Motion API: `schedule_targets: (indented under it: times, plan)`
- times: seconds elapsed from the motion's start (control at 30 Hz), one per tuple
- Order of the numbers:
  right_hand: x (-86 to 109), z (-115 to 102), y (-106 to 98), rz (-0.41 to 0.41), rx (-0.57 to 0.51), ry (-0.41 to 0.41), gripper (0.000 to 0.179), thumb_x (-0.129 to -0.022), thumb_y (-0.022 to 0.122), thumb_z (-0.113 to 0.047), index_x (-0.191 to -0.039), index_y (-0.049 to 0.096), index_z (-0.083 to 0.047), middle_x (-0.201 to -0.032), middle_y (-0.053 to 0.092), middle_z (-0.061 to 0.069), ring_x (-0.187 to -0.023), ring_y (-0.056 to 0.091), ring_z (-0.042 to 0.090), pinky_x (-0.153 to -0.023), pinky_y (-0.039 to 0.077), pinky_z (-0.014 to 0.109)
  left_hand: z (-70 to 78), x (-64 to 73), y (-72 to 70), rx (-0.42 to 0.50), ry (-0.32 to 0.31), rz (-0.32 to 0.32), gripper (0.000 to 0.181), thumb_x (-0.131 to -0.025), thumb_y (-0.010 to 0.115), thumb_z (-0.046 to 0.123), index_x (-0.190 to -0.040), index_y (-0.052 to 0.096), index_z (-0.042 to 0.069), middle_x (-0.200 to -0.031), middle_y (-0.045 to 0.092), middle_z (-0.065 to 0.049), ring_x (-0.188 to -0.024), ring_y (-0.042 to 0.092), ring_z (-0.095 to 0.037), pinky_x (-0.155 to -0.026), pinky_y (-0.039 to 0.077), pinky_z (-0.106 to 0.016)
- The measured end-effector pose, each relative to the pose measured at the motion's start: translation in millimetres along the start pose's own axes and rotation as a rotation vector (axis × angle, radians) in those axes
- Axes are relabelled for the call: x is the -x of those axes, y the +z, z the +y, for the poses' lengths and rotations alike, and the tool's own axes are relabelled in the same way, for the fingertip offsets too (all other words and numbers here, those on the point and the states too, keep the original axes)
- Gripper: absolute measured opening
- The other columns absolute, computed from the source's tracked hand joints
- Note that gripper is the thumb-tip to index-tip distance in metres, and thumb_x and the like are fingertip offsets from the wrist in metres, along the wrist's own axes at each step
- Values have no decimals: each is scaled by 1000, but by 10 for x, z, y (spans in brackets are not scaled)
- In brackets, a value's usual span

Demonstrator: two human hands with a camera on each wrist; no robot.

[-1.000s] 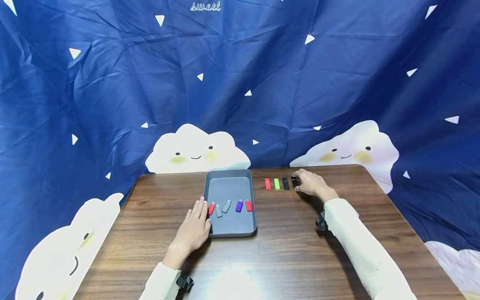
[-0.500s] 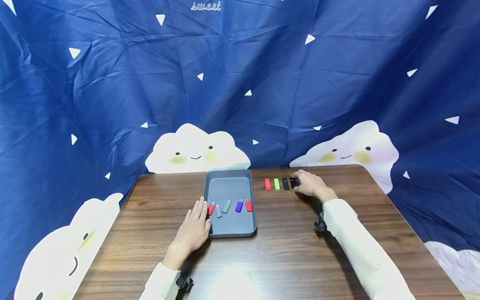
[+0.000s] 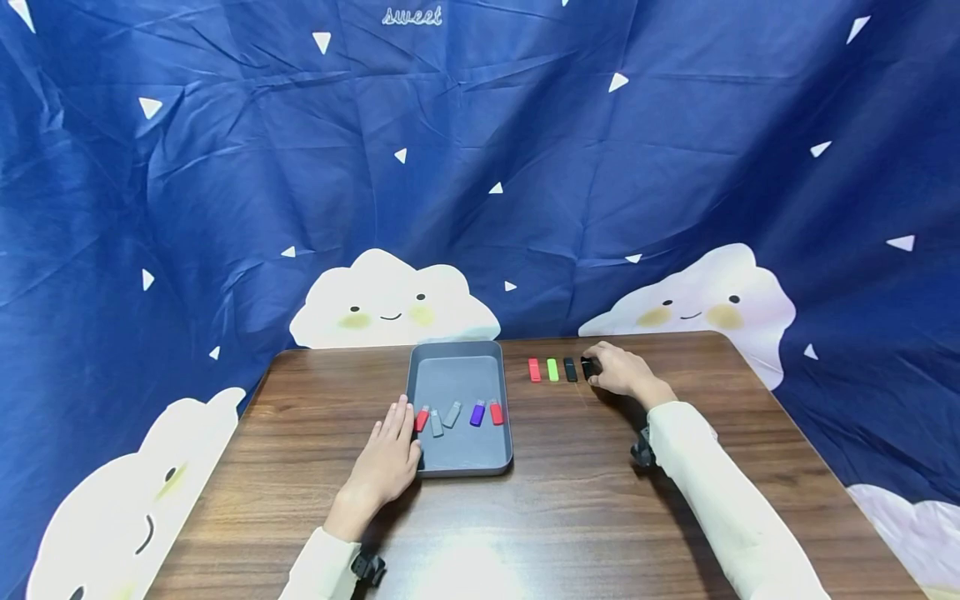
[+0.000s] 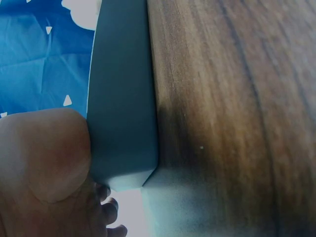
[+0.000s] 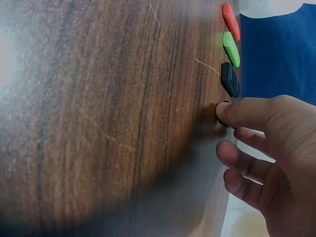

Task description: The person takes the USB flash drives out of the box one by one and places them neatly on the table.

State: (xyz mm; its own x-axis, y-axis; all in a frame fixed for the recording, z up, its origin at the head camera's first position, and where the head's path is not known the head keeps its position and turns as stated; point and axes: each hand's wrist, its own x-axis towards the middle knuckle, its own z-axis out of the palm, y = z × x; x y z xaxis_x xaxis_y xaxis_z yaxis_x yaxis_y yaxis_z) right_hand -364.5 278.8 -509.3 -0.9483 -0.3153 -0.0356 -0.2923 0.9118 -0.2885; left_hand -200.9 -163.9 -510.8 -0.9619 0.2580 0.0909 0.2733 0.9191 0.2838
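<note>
My right hand pinches a black USB stick on the table, at the right end of a short row. In the right wrist view the thumb covers most of this stick, and the other fingers are bent beside it. Left of it in the row lie another black USB stick, a bright green one and a red one. With fingers straight, my left hand rests against the left side of a grey tray. In the left wrist view, the tray's outer wall stands beside the hand.
Inside the tray lie several USB sticks: a purple one, a red one, two grey ones and another red one near the left wall. The wooden table ends at a blue curtain with clouds.
The right hand and the black USB stick it holds have shifted very slightly, staying at the row's right end. The left hand and the tray stay in place.
</note>
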Motion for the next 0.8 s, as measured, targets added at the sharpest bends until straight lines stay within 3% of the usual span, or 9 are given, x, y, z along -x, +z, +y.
schedule_targets:
  times: [0.33,0.5,0.8]
  plan:
    - [34,9,-21,18,-5,1,54,-90,75,-21,-142,65,-7,-147,60,18,-126,64,48,-100,54,68,-10,-1,20,-7,3,5,60,-109,51,17,-159,36,-12,-172,30,-27,-159,32,-45,-128,33,-63]
    - [36,-12,-30,58,-5,-2,43,-95,72,-21,-135,69,-8,-141,63,15,-120,68,45,-97,56,66,-15,-1,19,-13,5,3,60,-110,50,18,-159,37,-12,-173,29,-27,-160,32,-45,-128,32,-63]
    - [-24,-214,-109,173,-14,-19,15,-97,71,-25,-109,75,-17,-109,76,4,-104,74,33,-83,58,59,-7,5,13,-12,0,-12,58,-111,48,19,-160,36,-11,-173,29,-26,-161,31,-44,-128,32,-63]
